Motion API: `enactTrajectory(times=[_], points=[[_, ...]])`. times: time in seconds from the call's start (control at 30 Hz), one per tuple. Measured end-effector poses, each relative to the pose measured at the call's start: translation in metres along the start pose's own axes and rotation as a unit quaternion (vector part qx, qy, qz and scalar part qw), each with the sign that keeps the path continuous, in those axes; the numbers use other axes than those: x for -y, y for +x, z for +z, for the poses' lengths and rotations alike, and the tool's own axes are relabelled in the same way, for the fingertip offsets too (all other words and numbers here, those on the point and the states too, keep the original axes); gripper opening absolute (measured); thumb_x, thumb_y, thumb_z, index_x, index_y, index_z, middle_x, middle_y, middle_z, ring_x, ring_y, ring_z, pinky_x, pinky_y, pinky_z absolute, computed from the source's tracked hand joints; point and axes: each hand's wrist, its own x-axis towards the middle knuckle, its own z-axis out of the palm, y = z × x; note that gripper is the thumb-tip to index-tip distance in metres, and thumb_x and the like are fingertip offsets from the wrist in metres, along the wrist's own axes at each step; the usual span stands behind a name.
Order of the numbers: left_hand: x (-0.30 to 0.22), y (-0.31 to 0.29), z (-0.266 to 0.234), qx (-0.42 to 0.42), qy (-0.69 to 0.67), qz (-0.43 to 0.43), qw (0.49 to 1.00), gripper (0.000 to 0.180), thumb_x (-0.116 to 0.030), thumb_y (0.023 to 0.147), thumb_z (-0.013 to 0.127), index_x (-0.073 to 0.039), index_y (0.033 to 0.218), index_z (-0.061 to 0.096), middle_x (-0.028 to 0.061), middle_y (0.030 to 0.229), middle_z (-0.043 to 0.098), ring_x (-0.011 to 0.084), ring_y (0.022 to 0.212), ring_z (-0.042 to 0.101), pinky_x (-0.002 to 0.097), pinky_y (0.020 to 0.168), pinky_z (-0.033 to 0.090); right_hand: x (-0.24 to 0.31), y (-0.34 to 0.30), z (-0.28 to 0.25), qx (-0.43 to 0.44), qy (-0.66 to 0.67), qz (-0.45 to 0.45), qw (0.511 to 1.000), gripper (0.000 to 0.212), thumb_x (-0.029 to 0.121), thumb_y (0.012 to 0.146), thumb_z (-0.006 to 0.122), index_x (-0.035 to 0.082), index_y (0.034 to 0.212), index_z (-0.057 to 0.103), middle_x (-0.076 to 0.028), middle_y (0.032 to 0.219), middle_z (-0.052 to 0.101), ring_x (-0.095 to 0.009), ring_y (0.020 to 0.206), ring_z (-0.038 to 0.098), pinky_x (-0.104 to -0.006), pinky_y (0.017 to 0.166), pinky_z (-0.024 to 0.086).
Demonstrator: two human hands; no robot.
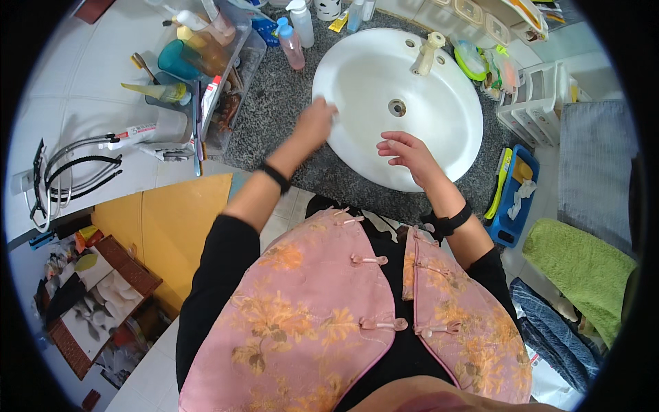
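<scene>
- Head view: white oval sink (360,75) set in the dark speckled bench (268,113), directly ahead of the person; drain (397,108) visible in its floor, cream faucet (430,55) at its far edge.
- Left hand (316,123): over the sink's left rim, fingers curled together; cannot tell whether this grip encloses anything, nor whether it touches the rim.
- Right hand (410,156): above the near part of the basin, palm side turned left, fingers loosely bent and apart; grip holds nothing visible.
- Dark band on each wrist.
- Left of faucet, on bench: pink bottle (292,53) with blue cap, white pump bottle (301,26) just beside it.
- Right of sink: blue tray (508,229), yellow-green handled item (500,182) along its left side; green towel (583,275) nearer the person.
</scene>
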Motion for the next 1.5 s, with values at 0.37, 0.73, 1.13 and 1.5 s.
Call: enactTrajectory(times=[0.37,0.73,1.13,1.5], points=[[0.011,0.104,-0.003,-0.081,0.117,0.081,0.987,0.014,-0.002,0.078,0.053,-0.007,0.087,0.062,0.0135,0.092,0.053,0.0334,0.089,0.057,0.0439,0.073,0.05,-0.017,-0.013,-0.001,-0.031,0.026,-0.001,0.999,0.034,0.023,0.092,0.056,0.004,0.12,0.056,-0.006,0.102,0.066,-0.013,0.092,0.062,-0.0249,0.076,0.047],[0.045,-0.004,-0.013,-0.082,0.059,0.069,0.992,0.029,0.002,0.074,0.054,-0.006,0.102,0.06,0.0123,0.112,0.06,0.0338,0.105,0.056,0.0411,0.088,0.047,-0.024,-0.021,-0.007,-0.048,-0.01,-0.012,0.999,0.034,0.024,0.091,0.055,0.005,0.119,0.057,-0.007,0.103,0.066,-0.013,0.092,0.062,-0.0254,0.075,0.046],[0.075,-0.06,-0.023,-0.115,0.196,-0.023,0.974,0.036,0.0,0.082,0.044,0.006,0.116,0.053,0.0285,0.127,0.049,0.0443,0.115,0.047,0.0482,0.099,0.037,-0.04,-0.003,0.005,-0.02,-0.092,-0.087,0.992,0.031,0.019,0.083,0.06,0.005,0.111,0.062,-0.005,0.087,0.067,-0.01,0.076,0.063,-0.025,0.063,0.047],[-0.055,-0.107,0.017,0.124,0.006,0.272,0.954,0.021,0.001,0.07,0.057,-0.003,0.09,0.059,0.0131,0.104,0.056,0.0332,0.098,0.053,0.0402,0.085,0.047,-0.077,-0.011,-0.023,-0.067,-0.119,-0.077,0.988,0.031,0.018,0.083,0.06,0.004,0.111,0.061,-0.004,0.085,0.066,-0.011,0.075,0.061,-0.0257,0.064,0.048]])
